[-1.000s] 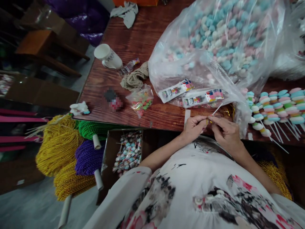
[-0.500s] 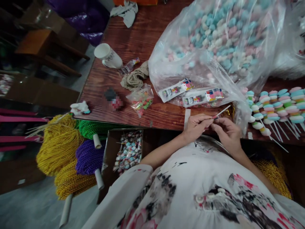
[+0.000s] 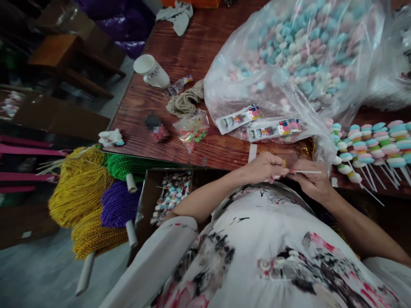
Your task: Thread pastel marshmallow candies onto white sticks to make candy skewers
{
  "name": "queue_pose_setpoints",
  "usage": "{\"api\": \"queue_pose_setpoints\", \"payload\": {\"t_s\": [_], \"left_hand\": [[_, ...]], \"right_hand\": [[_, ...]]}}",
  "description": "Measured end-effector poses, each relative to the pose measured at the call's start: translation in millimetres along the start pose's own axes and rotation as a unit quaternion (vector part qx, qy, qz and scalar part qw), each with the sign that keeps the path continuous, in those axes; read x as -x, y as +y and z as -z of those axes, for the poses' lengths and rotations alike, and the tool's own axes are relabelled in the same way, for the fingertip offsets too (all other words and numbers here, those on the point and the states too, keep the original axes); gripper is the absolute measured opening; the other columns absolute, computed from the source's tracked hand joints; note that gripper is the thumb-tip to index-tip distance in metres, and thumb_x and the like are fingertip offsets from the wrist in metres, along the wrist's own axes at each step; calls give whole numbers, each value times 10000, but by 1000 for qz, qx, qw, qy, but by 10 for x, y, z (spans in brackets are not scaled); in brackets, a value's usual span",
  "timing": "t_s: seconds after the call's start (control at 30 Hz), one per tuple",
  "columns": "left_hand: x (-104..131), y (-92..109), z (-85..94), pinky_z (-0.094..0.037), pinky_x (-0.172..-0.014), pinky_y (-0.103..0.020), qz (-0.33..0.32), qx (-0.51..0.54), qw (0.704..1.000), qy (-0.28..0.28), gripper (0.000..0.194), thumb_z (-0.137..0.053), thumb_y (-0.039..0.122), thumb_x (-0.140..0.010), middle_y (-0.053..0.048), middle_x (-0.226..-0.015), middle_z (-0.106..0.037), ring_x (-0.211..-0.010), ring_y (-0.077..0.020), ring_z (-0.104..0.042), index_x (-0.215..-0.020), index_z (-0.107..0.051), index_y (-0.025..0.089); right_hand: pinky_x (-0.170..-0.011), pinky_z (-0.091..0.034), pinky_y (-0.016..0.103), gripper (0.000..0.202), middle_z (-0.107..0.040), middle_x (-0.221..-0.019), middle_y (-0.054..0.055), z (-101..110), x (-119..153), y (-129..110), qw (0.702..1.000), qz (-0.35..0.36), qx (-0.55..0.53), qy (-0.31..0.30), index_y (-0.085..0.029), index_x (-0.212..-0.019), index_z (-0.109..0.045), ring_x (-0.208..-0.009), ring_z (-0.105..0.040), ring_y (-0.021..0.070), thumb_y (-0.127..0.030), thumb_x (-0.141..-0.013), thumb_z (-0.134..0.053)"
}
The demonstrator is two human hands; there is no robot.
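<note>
My left hand (image 3: 267, 167) and my right hand (image 3: 312, 179) meet close to my body at the table's front edge. A thin white stick (image 3: 310, 172) lies across my right hand, its inner end between my closed right fingertips. The fingers of my left hand are closed right beside that end. A tiny yellow bit (image 3: 284, 162) shows above them; what they hold is too small to make out. To the right lie several sticks threaded with pastel candies (image 3: 366, 149). Behind my hands are printed wrappers (image 3: 239, 119) beside a large clear bag of pastel candies (image 3: 298, 55).
On the wooden table (image 3: 135, 128) are a white mug (image 3: 152, 72), a beige cloth (image 3: 186, 102) and a small bag of colourful candies (image 3: 193, 130). Below left, a cardboard box (image 3: 146, 188) holds wrapped candies beside yellow cord bundles (image 3: 83, 188). A wooden stool (image 3: 56, 51) stands farther left.
The white stick has swung from pointing up and right to lying nearly level across my right hand. Both hands have shifted slightly down, and the view has shifted a little.
</note>
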State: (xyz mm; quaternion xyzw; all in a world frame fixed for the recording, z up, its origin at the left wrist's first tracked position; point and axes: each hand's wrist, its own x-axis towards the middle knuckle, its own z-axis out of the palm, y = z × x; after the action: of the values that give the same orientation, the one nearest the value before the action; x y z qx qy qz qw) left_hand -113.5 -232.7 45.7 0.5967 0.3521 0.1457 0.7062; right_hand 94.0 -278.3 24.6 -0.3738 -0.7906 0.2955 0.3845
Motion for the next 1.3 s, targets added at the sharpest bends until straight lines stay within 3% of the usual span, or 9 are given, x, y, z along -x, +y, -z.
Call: {"api": "queue_pose_setpoints", "payload": {"t_s": [0.1, 0.23, 0.37, 0.57, 0.77, 0.93, 1.1, 1.2, 1.3], "left_hand": [[-34, 3, 68, -359, -368, -185, 127, 163, 969, -136, 340, -822, 426, -662, -4, -526, -612, -385, -79, -494, -693, -679, 119], [-71, -63, 77, -417, -322, -194, 193, 210, 923, -256, 360, -896, 410, -573, -66, -563, -690, -380, -129, -570, -673, -717, 114], [-97, -109, 28, -474, -340, -198, 212, 210, 889, -347, 333, -910, 398, -576, -88, -596, -716, -423, -153, -624, -676, -752, 123], [-165, -119, -15, -490, -348, -229, 216, 177, 859, -428, 342, -912, 434, -582, -99, -590, -716, -416, -168, -621, -675, -769, 137], [-171, -110, 4, -465, -350, -226, 209, 157, 869, -421, 388, -918, 470, -554, -85, -584, -709, -418, -159, -609, -693, -772, 139], [-188, -10, 88, -475, -419, -232, 159, 105, 899, -394, 360, -940, 395, -506, -34, -591, -689, -476, -142, -605, -700, -774, 142], [-242, 165, 404, -494, -486, -254, 116, -12, 945, -304, 341, -958, 371, -445, -52, -582, -701, -530, -178, -645, -603, -763, 140], [-227, 254, 621, -515, -554, -241, 112, -43, 942, -313, 313, -956, 320, -456, -41, -658, -744, -594, -168, -664, -668, -788, 163], [-177, 321, 745, -519, -604, -222, 100, -54, 941, -318, 307, -941, 295, -512, -20, -756, -776, -662, -147, -668, -770, -809, 193]], "right_hand": [[-693, -539, 338, 194, -718, -832, 73, 104, 9, -120, 966, 208, 154, 18, -191, -944, -676, -755, -653, 183, -78, -889, -528], [-704, -540, 352, 184, -715, -867, 87, 208, 18, -223, 914, 341, 219, -24, -168, -1007, -685, -793, -643, 192, -106, -909, -542], [-703, -535, 362, 187, -711, -892, 118, 241, 14, -247, 900, 386, 187, -75, -109, -1014, -681, -796, -629, 196, -111, -949, -506], [-681, -502, 329, 245, -714, -920, 86, 249, -49, -252, 901, 396, 132, -118, -174, -1074, -689, -835, -648, 179, -173, -994, -457], [-724, -524, 339, 208, -713, -952, 99, 215, -87, -278, 916, 357, 109, -147, -159, -936, -646, -889, -646, 195, -141, -991, -446], [-657, -503, 316, 128, -711, -896, 96, 168, -114, -331, 924, 330, 138, -136, -155, -934, -607, -750, -617, 173, -101, -946, -492], [-648, -498, 310, 209, -676, -825, 75, 168, -123, -336, 934, 283, 123, -179, -156, -1000, -588, -684, -605, 173, -95, -907, -411], [-677, -514, 307, 239, -671, -850, 71, 159, -116, -309, 944, 254, 100, -183, -170, -1039, -571, -727, -620, 182, -91, -886, -405], [-698, -523, 292, 238, -663, -851, 74, 105, -131, -292, 960, 235, 58, -137, -168, -1051, -549, -777, -641, 180, -64, -895, -404]]}}
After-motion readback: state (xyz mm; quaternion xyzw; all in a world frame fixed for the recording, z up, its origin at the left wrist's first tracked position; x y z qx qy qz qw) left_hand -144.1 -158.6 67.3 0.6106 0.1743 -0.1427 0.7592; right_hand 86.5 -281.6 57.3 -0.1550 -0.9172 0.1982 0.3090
